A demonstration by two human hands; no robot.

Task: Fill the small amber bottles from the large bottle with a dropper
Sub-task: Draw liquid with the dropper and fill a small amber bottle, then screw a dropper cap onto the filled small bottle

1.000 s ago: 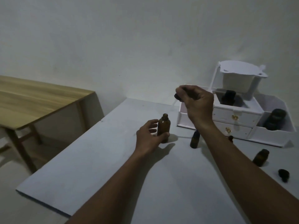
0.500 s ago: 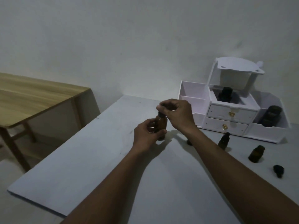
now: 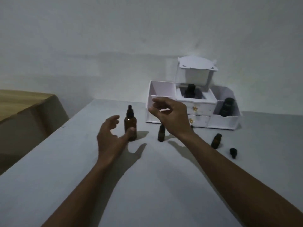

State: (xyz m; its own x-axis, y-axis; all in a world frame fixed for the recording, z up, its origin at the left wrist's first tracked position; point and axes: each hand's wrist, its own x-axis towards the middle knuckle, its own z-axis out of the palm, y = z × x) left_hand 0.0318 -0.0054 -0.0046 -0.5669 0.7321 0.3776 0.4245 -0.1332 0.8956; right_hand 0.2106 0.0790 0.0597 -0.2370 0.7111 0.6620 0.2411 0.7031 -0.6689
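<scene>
The large amber bottle (image 3: 130,126) stands upright on the white table (image 3: 82,161) with its black dropper cap (image 3: 130,111) seated in its neck. My left hand (image 3: 111,136) is open beside it, fingers spread, thumb tip just at the bottle's base. My right hand (image 3: 170,115) hovers above and to the right of the bottle, fingers loosely curled and holding nothing. A small amber bottle (image 3: 161,133) stands under my right wrist. Another small amber bottle (image 3: 216,141) stands further right, and a loose black cap (image 3: 233,152) lies near it.
A white organiser box (image 3: 193,108) with two small drawers sits at the back of the table, dark bottles (image 3: 227,106) in its compartments. A wooden table (image 3: 24,102) stands off to the left, beyond a gap.
My right hand brought the dropper down into the large bottle, then let go and lifted away to the right. My left hand released its hold on the bottle and opened.
</scene>
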